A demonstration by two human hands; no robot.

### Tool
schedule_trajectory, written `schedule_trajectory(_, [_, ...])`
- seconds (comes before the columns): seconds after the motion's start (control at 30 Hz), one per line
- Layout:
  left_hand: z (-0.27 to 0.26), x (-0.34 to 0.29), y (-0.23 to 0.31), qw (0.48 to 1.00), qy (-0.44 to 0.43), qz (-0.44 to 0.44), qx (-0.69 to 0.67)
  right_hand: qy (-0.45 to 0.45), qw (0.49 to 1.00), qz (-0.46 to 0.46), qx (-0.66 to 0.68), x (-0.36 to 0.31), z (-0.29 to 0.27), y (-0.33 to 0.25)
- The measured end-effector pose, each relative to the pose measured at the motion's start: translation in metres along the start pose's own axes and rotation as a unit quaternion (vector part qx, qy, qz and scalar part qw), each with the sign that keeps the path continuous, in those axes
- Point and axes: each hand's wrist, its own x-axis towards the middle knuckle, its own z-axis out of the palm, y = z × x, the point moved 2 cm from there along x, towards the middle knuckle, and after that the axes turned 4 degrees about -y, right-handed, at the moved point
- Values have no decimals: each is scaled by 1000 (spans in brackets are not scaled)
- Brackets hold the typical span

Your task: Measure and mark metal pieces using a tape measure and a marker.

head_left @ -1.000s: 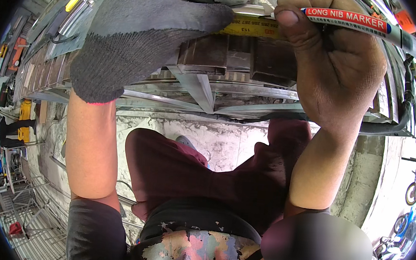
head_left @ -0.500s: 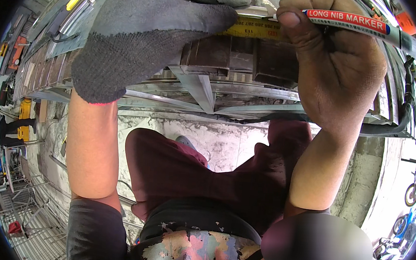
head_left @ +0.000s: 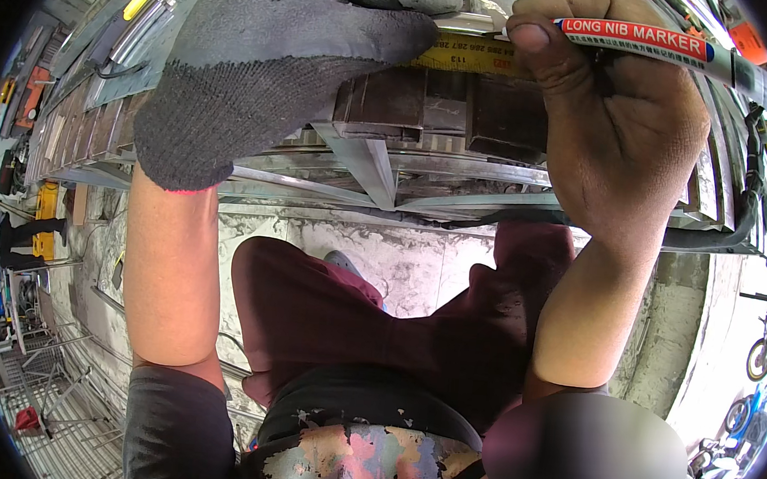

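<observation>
My left hand (head_left: 271,60), in a dark grey knit work glove, is closed with its thumb along a yellow tape measure blade (head_left: 461,59). The blade lies along a pale metal bar (head_left: 468,24) at the far side. My bare right hand (head_left: 630,137) pinches a white marker pen (head_left: 638,38) with a red label, tilted, its white nib end pointing left at the bar just above the blade. Whether the nib touches the metal cannot be made out. My right fingers cover the blade's right end, and the glove hides its left part.
Beneath the tape, brown steel pieces (head_left: 510,114) rest on a grey metal frame (head_left: 363,161). A black cable (head_left: 753,179) runs down its right side. My knees are close below the frame. Wire racks (head_left: 38,392) stand at the left, and bicycles (head_left: 760,359) at the right.
My right hand and the marker have shifted very slightly left. The tape blade and my left hand stay almost where they were.
</observation>
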Motion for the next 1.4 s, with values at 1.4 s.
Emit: schedule_trajectory(1.4, [-1,6,-15,935,58,220,272,-61,973,57,-215,5,-11,-23])
